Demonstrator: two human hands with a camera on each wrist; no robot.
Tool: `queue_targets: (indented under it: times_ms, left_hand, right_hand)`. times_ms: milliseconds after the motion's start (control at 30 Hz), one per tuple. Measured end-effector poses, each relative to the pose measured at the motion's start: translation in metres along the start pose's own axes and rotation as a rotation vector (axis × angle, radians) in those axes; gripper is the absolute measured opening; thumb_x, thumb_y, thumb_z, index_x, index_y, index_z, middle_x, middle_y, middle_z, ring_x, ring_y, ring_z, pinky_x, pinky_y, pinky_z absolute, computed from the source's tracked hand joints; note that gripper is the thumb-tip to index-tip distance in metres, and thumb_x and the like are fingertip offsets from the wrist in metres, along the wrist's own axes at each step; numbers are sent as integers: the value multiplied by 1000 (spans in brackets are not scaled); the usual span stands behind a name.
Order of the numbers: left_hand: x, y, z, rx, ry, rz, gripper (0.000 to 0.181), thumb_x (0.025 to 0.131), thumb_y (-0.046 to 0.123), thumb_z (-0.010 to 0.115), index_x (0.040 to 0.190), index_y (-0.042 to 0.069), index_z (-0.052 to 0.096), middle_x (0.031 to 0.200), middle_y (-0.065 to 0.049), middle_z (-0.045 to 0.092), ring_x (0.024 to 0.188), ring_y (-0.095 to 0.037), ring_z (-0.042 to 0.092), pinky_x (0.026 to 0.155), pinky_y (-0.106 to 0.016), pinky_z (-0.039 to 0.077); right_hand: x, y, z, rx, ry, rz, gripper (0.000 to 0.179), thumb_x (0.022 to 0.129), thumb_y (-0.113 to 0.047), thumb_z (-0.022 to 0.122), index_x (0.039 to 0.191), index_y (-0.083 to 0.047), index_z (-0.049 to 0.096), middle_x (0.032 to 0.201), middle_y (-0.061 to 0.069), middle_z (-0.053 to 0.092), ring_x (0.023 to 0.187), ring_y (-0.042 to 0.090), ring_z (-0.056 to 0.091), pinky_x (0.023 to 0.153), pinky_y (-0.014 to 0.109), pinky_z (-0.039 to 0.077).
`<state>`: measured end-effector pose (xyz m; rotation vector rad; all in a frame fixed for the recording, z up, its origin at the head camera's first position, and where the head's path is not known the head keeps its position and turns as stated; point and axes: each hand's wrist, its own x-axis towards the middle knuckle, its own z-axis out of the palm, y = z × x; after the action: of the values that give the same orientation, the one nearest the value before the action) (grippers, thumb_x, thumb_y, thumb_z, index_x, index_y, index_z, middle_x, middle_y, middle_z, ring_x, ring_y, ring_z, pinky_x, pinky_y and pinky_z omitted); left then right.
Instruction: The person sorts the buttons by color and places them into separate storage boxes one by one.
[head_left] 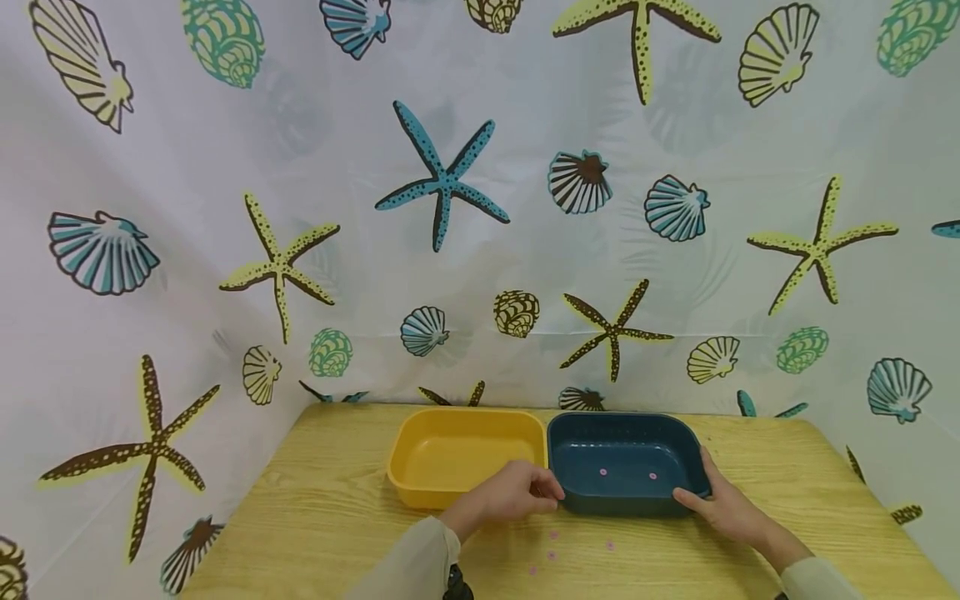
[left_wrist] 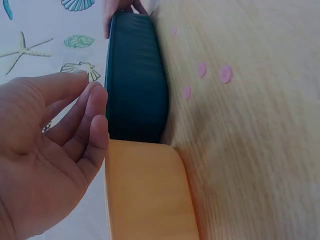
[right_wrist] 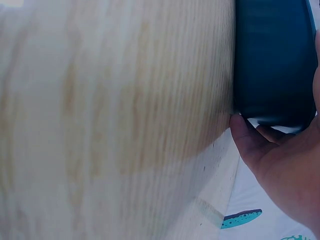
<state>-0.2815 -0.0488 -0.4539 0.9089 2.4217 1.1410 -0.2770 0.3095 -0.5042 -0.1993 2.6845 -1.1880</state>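
My right hand (head_left: 723, 504) grips the right front corner of a dark blue plastic box (head_left: 626, 506), thumb over the front rim and fingers along its right side. Two small pink button-like discs (head_left: 603, 472) lie inside the box. Near the front left corner of this box is my left hand (head_left: 517, 490), its thumb and index fingertip close together and the other fingers curled. I cannot tell whether something small is between those fingertips. Several more pink discs (left_wrist: 202, 69) lie on the wooden table in front of the box.
A yellow box (head_left: 427, 497) stands against the left side of the blue one; my left forearm passes in front of it. The wooden table (head_left: 315, 492) carries both boxes. Behind and at the sides hangs a white curtain (head_left: 480, 267) printed with shells and starfish.
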Motion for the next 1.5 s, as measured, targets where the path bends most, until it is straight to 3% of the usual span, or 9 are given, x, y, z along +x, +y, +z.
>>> queue_targets:
  times_ms: [333,533,667,767,1000,1500]
  left_hand:
    - [-21,-7,11,90,-141,53,7,84,1,68,90,3,72,79,8,66,69,2,55,66,-15,47]
    - [-27,-17,20,203,-170,75,11,77,3,77,87,7,74,78,8,66,67,5,53,64,-14,47]
    - [-28,-22,24,254,-189,46,11,77,5,78,86,10,73,74,12,63,65,5,52,63,-13,46]
    - [-30,-24,26,271,-196,45,9,78,5,77,84,11,72,73,13,62,65,5,52,62,-13,46]
    - [-31,-28,30,327,-188,107,9,77,3,77,79,10,71,70,14,61,64,7,50,61,-11,44]
    - [-29,-34,34,404,-185,111,8,78,6,76,78,14,74,69,17,61,63,9,51,59,-9,43]
  right_hand:
    - [-1,-2,0,4,1,-5,101,95,-41,56,144,5,-19,149,35,-9,134,53,4,105,64,11]
    - [-1,0,0,-3,5,-9,101,94,-41,56,145,5,-19,149,35,-9,134,53,5,104,64,13]
    - [0,2,0,-2,4,-8,101,94,-41,56,145,5,-18,149,35,-9,134,53,6,104,64,13]
    - [0,2,0,-1,4,-8,101,94,-41,56,145,4,-18,149,35,-8,134,53,6,104,64,13]
    - [0,1,0,0,8,-5,101,94,-41,57,145,4,-18,149,36,-8,134,53,6,104,64,14]
    - [1,0,-1,10,10,-18,101,94,-40,57,145,4,-18,149,35,-8,134,53,6,105,63,13]
